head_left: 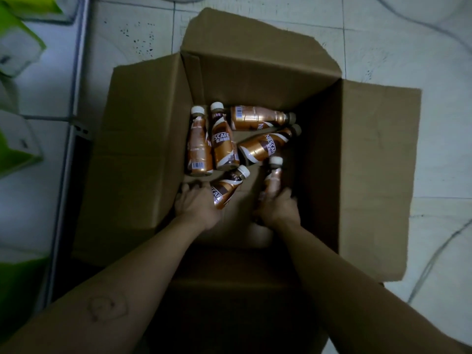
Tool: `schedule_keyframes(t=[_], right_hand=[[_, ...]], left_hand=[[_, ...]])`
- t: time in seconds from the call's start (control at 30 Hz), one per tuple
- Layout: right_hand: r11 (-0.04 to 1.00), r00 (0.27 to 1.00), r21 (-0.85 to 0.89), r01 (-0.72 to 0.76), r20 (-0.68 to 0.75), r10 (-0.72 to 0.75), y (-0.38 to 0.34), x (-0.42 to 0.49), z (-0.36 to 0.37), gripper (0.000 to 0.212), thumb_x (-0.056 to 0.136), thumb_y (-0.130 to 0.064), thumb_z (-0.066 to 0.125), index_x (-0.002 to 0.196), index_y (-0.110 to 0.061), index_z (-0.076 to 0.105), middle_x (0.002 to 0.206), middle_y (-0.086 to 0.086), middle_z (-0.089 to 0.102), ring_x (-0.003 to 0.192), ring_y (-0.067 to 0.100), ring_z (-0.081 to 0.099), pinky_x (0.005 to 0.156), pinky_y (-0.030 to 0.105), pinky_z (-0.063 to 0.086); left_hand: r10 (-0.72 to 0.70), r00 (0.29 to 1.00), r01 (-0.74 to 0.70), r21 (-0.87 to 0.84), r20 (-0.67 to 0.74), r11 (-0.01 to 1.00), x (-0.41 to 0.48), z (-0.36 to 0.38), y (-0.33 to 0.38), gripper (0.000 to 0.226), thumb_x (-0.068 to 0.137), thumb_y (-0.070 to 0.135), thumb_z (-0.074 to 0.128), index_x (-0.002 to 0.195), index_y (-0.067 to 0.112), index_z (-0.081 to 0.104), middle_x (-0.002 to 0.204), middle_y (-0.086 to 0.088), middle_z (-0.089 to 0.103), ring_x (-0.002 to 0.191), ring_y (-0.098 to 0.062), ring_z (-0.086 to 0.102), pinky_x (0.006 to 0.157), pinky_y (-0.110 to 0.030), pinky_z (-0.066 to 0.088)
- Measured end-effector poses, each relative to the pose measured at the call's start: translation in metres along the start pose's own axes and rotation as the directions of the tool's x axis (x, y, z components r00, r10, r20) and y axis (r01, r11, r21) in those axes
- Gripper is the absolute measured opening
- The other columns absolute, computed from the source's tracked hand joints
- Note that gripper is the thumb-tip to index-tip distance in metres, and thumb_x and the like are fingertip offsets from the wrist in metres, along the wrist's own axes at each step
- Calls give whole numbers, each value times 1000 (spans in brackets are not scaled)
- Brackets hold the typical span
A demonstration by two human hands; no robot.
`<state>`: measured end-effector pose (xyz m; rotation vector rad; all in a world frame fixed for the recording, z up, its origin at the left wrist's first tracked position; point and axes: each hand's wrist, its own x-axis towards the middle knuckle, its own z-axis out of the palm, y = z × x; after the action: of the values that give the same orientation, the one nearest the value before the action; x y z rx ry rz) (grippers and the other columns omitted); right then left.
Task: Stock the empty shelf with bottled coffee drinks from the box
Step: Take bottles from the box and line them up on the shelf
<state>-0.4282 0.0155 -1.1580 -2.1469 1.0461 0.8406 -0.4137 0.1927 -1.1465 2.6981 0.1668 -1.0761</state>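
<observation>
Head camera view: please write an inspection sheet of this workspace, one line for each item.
Surface: pale tiled floor with dark specks and lines.
Job's things: open cardboard box, flaps spread; six coffee bottles inside, four lying loose.
Clutter: nothing seen inside the box besides bottles.
Grips: left hand closed on one bottle; right hand closed on another bottle.
Cables: nothing seen.
Surroundings: green and white packages on shelving at the left edge; dim light.
</observation>
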Motion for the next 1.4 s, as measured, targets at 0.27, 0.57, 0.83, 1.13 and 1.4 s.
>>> schedule_keyframes(t=[0.27,0.57,0.83,1.13,1.4], right_hand=[[993,993,114,12,117,-25,15,-5,10,79,67,-30,82,133,-21,40,125,9,56,108,28,58,84,46,55],[942,980,294,162,66,-189,-10,-61,-36,66,60,-27,88,111,-22,46,107,0,61,88,15,59,55,22,47],[756,828,338,561,-210,-520,-68,-184,-156,68,56,-26,89,113,-22,51,99,-4,65,83,10,63,57,22,53],[492,562,271,827,-397,-726,-95,-332,-251,59,67,-21,84,111,-26,45,101,-9,57,91,12,58,65,21,51],[270,319,170,948,-478,-818,-102,-441,-285,61,65,-25,85,109,-34,44,90,-21,54,77,-4,55,53,9,40]], left_hand=[[-51,999,52,-221,10,974,2,1,-1,61,70,39,78,122,18,56,119,-8,61,106,-28,58,88,-33,46],[10,1000,-2,-595,9,804,-44,-48,24,54,70,32,81,120,22,60,115,1,64,107,-21,58,92,-36,45],[137,920,-362,-667,-366,651,-156,-174,55,45,69,34,81,110,26,63,103,3,67,96,-19,62,86,-39,51],[211,731,-647,-561,-649,517,-294,-289,52,41,71,30,81,108,28,64,94,13,67,92,-10,64,84,-36,52],[228,590,-774,-461,-775,434,-396,-338,38,49,74,27,80,119,22,61,108,5,68,100,-14,62,89,-38,51]])
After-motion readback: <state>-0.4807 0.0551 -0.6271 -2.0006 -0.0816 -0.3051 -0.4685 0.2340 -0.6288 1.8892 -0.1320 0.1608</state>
